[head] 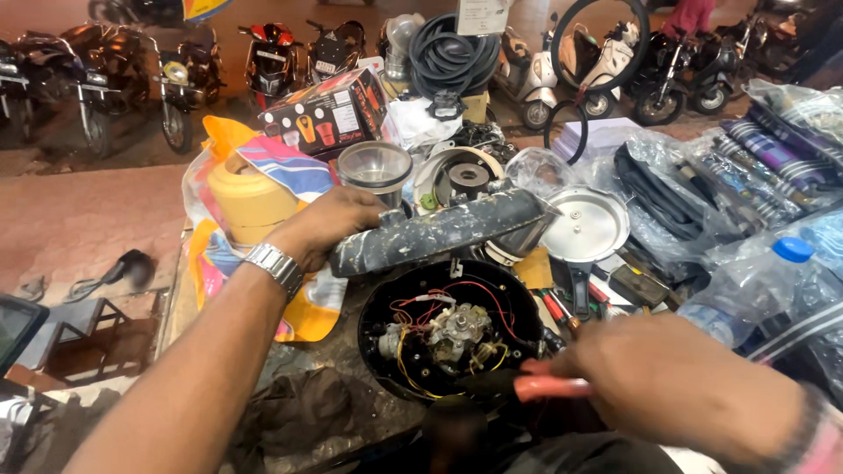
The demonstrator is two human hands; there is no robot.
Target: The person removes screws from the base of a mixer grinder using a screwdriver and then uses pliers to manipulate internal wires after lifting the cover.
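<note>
A black round appliance base (450, 338) lies open on the cluttered bench, showing a motor and red, yellow and white wires inside. My left hand (327, 224), with a metal watch on the wrist, grips the left end of a grey, paint-spattered bar (439, 233) lying across the back rim of the base. My right hand (654, 377) holds a red-handled tool (551, 387) at the base's right front edge; its tip is hidden.
Behind the bar stand a clear jar (376, 167), a yellow tape roll (250, 197), a dark printed box (329, 110) and a white pan lid (587, 226). Plastic-wrapped goods and a blue-capped bottle (773, 281) fill the right side. Parked scooters line the pavement beyond.
</note>
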